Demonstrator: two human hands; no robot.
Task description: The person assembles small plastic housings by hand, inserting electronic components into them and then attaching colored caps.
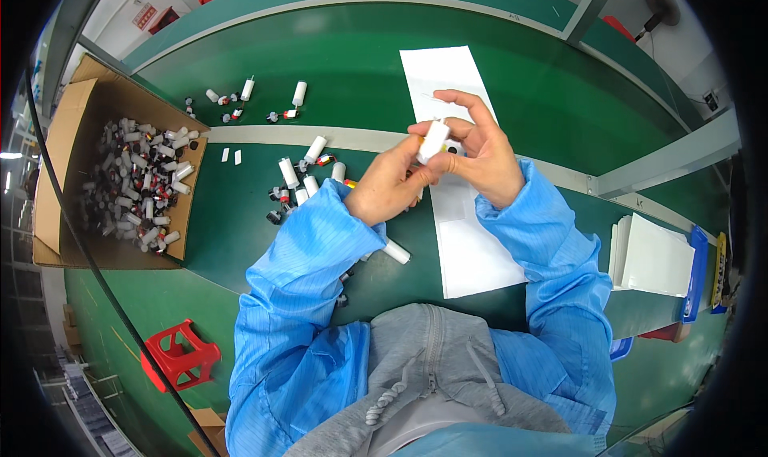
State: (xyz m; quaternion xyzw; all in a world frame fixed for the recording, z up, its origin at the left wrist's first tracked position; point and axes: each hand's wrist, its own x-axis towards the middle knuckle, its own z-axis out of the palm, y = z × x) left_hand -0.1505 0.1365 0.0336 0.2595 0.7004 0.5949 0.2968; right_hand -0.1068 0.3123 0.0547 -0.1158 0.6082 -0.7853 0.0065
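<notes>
Both my hands meet over the green bench, in front of long white paper sheets (pixel 472 253). Between them is a small white cylindrical part (pixel 434 139) with a bit of yellow and black near its lower end. My left hand (pixel 386 183) pinches it from the left, thumb and fingertips pressed together. My right hand (pixel 480 149) grips it with the thumb and bent fingers, while the forefinger is raised. To the left of my left hand, several loose white cylinders (pixel 288 173) with black, red and yellow pieces lie on the bench. One white cylinder (pixel 396 251) lies below my hands.
A cardboard box (pixel 68 169) at the left holds a heap of similar parts. More parts (pixel 298 94) lie beyond the pale bench strip. At the right are a stack of white sheets (pixel 660 257) and a blue tray (pixel 694 273). A red stool (pixel 182 353) stands on the floor.
</notes>
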